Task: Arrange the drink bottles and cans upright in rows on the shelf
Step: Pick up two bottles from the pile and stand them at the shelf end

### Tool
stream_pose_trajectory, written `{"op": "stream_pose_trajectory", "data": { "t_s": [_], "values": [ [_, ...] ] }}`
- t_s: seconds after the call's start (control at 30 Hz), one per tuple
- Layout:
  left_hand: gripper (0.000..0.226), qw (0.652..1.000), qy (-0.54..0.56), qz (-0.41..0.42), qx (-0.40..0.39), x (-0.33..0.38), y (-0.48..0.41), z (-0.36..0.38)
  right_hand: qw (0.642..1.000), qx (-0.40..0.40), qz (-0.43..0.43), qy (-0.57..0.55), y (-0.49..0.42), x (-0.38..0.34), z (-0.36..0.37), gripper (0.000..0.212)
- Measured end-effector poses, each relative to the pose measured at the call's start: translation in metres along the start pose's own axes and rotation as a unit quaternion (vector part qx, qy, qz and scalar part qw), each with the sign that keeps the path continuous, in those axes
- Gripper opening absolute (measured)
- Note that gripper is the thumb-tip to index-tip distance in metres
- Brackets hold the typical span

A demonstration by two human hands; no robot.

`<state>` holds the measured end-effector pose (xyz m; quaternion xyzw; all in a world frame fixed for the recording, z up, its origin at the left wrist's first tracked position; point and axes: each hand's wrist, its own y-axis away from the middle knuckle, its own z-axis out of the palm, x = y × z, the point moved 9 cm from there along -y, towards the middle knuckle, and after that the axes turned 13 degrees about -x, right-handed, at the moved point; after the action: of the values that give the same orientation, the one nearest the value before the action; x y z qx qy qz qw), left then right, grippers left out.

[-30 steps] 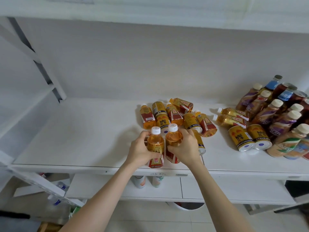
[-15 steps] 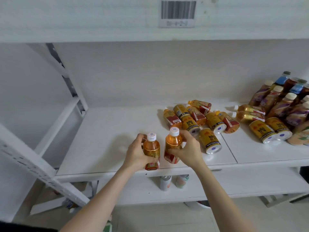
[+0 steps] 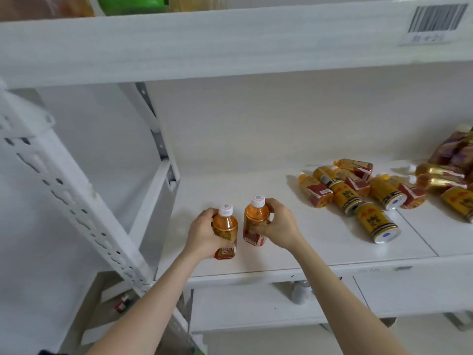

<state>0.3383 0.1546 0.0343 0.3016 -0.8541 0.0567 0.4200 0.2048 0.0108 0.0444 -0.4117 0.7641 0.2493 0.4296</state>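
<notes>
Upright post [image 3: 76, 201]: white and perforated, at the left end of the shelf [image 3: 230, 185].
Left hand [image 3: 204, 234]: its grip is wrapped round the left bottle [image 3: 225, 226] from the left, fingers curled over the label.
Left bottle: amber drink, white cap, upright near the shelf's front left; whether its base touches the shelf is unclear.
Right bottle [image 3: 256, 219]: same kind, tilted slightly, just beside the left one with a narrow gap between them.
Right hand [image 3: 279, 226]: its grip pinches the right bottle from the right, thumb on the label.
Heap [image 3: 353, 190]: amber bottles and gold cans lying on their sides, well apart to the right.
Barcode label [image 3: 435, 20]: on the upper shelf's edge, top right.
</notes>
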Motion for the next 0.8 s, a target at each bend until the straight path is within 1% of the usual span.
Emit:
{"op": "stream_pose_trajectory", "data": {
  "t_s": [0.13,0.23,0.4,0.6,0.73,0.8],
  "values": [
    [0.071,1.000,-0.016,-0.011,0.007,-0.024,-0.007,-0.027,1.000,-0.005,0.017,-0.010,-0.020,-0.011,0.030,0.059],
    [0.068,0.999,-0.023,-0.028,0.017,-0.039,-0.018,-0.041,0.999,-0.022,0.027,-0.010,-0.038,-0.015,0.049,0.061],
    [0.065,0.998,-0.013,-0.033,0.045,-0.056,-0.042,-0.058,0.998,-0.055,0.029,0.002,-0.078,-0.015,0.073,0.063],
    [0.054,0.995,0.034,-0.036,0.085,-0.071,-0.080,-0.072,0.997,-0.074,0.008,0.001,-0.124,-0.008,0.077,0.063],
    [0.063,0.988,0.096,-0.040,0.113,-0.074,-0.103,-0.078,0.996,-0.085,-0.006,0.015,-0.150,-0.003,0.070,0.067],
    [0.061,0.987,0.104,-0.033,0.118,-0.074,-0.113,-0.078,0.996,-0.084,-0.010,0.014,-0.162,-0.001,0.066,0.066]
  ]
}}
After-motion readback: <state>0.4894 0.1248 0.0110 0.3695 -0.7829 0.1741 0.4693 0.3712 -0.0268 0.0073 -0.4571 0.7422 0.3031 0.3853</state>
